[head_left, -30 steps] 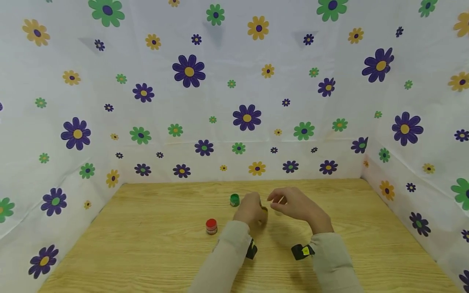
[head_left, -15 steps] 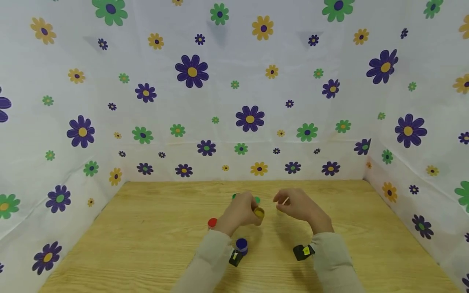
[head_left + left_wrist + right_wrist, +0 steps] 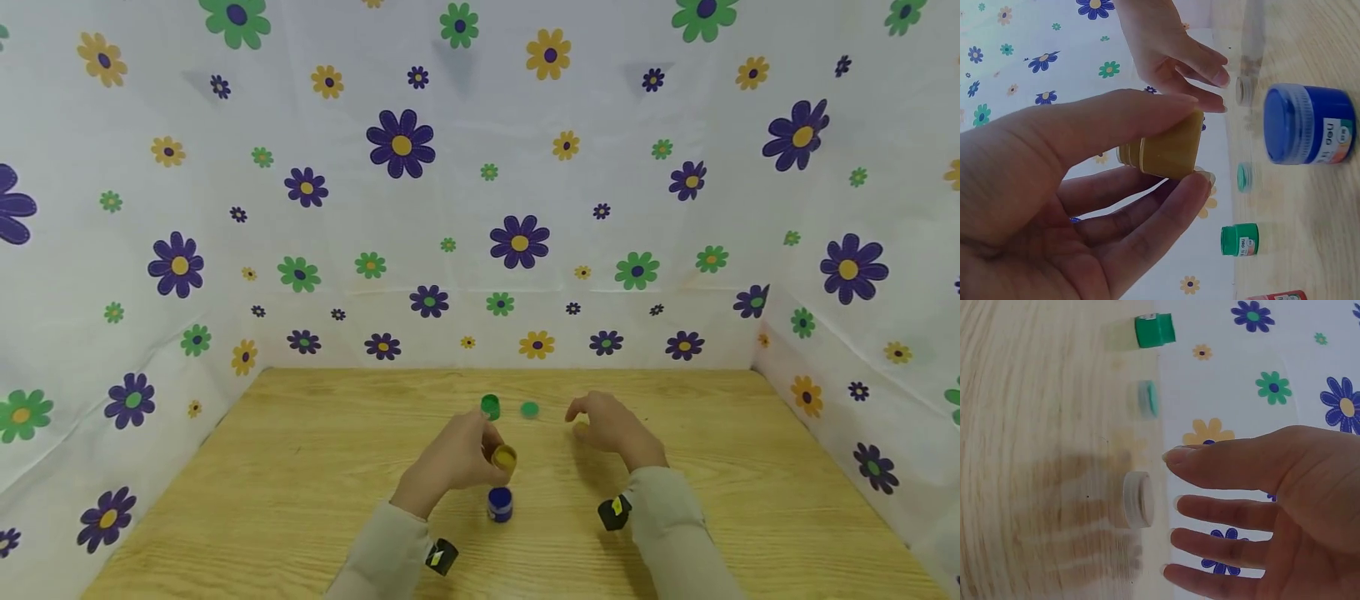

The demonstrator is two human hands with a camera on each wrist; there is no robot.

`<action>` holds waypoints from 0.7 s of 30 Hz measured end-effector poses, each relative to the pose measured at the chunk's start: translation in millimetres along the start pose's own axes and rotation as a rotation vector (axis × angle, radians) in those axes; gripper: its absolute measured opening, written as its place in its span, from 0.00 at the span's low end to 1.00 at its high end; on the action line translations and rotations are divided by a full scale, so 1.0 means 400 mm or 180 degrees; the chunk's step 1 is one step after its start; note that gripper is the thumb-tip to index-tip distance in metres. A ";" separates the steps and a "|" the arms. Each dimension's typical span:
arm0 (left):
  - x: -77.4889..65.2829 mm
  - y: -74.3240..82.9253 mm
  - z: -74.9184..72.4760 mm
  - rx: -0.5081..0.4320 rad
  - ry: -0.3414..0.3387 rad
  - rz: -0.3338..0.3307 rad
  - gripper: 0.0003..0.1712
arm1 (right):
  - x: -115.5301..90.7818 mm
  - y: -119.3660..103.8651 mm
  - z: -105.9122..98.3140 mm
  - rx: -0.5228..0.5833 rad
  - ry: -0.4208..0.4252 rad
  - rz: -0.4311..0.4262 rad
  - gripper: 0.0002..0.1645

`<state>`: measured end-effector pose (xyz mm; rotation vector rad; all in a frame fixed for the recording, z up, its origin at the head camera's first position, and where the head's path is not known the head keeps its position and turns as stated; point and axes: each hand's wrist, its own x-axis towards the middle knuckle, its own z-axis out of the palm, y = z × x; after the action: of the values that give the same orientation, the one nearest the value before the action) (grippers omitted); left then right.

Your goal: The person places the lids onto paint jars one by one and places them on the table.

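My left hand (image 3: pixel 453 457) pinches a small yellow paint jar (image 3: pixel 505 458) between thumb and fingers. The jar has no lid on and is tilted, its mouth showing in the head view; the left wrist view shows its side (image 3: pixel 1169 150) up close. Just below it on the table stands a capped blue paint jar (image 3: pixel 500 505). My right hand (image 3: pixel 617 429) hovers with fingers extended beside a pale, clear-rimmed lid (image 3: pixel 1138 500) lying on the table. Nothing is in its grip.
Behind the left hand stands an uncapped green paint jar (image 3: pixel 490 407), with a green lid (image 3: pixel 529 409) lying to its right. A red jar (image 3: pixel 1279 295) shows at the left wrist view's edge. Flower-patterned sheets (image 3: pixel 480 208) wall the wooden table (image 3: pixel 315 500).
My left hand has moved left and nearer with the yellow jar, uncovering the blue jar and the green lid and covering the red jar. The right hand's fingers now sit over the pale lid.
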<state>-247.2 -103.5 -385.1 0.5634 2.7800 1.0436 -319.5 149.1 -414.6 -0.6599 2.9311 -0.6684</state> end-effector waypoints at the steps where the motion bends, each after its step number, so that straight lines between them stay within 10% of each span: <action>1: -0.003 -0.002 0.000 0.0014 0.0002 0.0006 0.08 | 0.001 0.000 0.001 -0.0059 -0.0018 0.0010 0.12; 21: -0.039 -0.010 0.004 -0.0070 0.0028 -0.0014 0.13 | -0.020 0.009 0.034 -0.0332 0.0029 0.0063 0.07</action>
<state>-233.6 -111.2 -389.2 0.5511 2.7723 1.0771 -311.5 150.0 -428.7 -0.6373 2.9935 -0.5209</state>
